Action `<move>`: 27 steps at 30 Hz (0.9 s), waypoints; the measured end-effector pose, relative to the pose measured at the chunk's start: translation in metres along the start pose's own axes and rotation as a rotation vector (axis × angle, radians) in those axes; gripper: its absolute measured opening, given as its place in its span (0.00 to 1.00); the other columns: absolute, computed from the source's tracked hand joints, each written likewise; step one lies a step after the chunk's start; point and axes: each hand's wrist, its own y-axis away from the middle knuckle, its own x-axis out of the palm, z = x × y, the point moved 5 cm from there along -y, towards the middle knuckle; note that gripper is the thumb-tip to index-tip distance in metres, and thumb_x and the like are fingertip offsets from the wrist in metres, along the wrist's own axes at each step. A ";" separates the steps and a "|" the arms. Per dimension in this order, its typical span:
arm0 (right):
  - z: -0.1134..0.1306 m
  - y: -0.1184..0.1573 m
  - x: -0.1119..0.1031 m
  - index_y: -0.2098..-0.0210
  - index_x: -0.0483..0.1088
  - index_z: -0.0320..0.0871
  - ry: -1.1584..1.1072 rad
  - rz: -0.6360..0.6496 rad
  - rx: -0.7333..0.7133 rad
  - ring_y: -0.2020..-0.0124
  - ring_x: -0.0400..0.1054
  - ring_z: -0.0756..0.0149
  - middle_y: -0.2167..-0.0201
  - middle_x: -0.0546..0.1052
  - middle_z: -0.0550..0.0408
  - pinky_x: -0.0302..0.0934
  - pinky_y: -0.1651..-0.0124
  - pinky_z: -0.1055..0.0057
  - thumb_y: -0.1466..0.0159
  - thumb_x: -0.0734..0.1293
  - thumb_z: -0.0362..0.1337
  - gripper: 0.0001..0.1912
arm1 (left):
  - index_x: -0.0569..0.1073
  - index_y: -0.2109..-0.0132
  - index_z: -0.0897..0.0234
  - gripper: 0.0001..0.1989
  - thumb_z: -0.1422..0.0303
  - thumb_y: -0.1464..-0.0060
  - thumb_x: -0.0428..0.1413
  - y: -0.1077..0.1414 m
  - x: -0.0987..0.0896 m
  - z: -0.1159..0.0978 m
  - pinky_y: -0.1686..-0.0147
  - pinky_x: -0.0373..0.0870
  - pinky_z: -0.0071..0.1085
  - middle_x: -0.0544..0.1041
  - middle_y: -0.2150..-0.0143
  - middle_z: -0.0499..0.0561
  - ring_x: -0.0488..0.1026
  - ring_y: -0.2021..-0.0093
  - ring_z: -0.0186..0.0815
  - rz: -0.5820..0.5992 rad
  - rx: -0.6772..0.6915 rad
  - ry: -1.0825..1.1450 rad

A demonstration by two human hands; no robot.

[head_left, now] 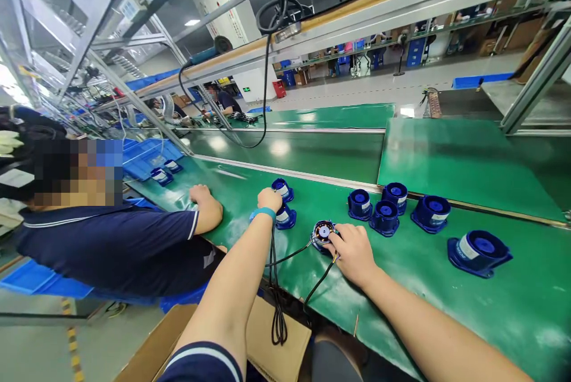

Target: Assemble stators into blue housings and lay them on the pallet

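My right hand (357,253) grips the edge of a round fan motor (325,231) with a pale hub and copper-coloured parts, seated in a blue base on the green bench. Black cable (289,256) and thin coloured wires run from it. Further left, my left hand (269,198), with a teal band at the wrist, is closed beside two dark blue round fan housings (286,216) with white labels. Its fingertips are hidden against the farther housing (282,188). A looped bundle of black cable (277,316) hangs below that wrist, over the bench's front edge.
Several blue fan housings (386,216) stand right of my right hand, one (479,251) nearer the corner. A co-worker in a dark shirt (120,239) sits on the left, an arm on the bench. Blue trays (151,159) lie beyond; a cardboard box (272,340) is below.
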 end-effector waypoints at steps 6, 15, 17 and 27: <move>-0.010 0.002 0.004 0.63 0.73 0.42 -0.018 0.023 0.016 0.58 0.63 0.59 0.59 0.76 0.47 0.46 0.60 0.63 0.32 0.69 0.40 0.08 | 0.69 0.69 0.62 0.12 0.65 0.37 0.48 -0.002 -0.003 0.017 0.62 0.66 0.32 0.77 0.67 0.54 0.73 0.64 0.39 -0.110 0.037 -0.023; -0.009 0.004 -0.002 0.62 0.74 0.42 0.015 0.111 0.034 0.56 0.63 0.59 0.57 0.76 0.46 0.46 0.59 0.62 0.29 0.66 0.41 0.09 | 0.72 0.63 0.63 0.16 0.64 0.35 0.43 0.028 -0.035 0.048 0.62 0.65 0.32 0.78 0.64 0.56 0.72 0.62 0.39 -0.148 0.084 -0.132; -0.010 0.005 -0.004 0.62 0.74 0.43 0.015 0.116 0.036 0.56 0.63 0.59 0.57 0.76 0.46 0.45 0.58 0.62 0.30 0.66 0.41 0.09 | 0.72 0.64 0.63 0.15 0.64 0.36 0.43 0.036 -0.040 0.058 0.62 0.65 0.33 0.78 0.65 0.58 0.73 0.62 0.42 -0.113 0.083 -0.186; -0.010 0.006 -0.004 0.62 0.74 0.42 0.003 0.087 0.032 0.57 0.62 0.59 0.58 0.76 0.47 0.45 0.59 0.63 0.30 0.67 0.41 0.09 | 0.73 0.67 0.62 0.15 0.62 0.38 0.46 0.076 -0.069 0.092 0.62 0.68 0.39 0.78 0.65 0.60 0.76 0.59 0.52 0.029 0.125 -0.424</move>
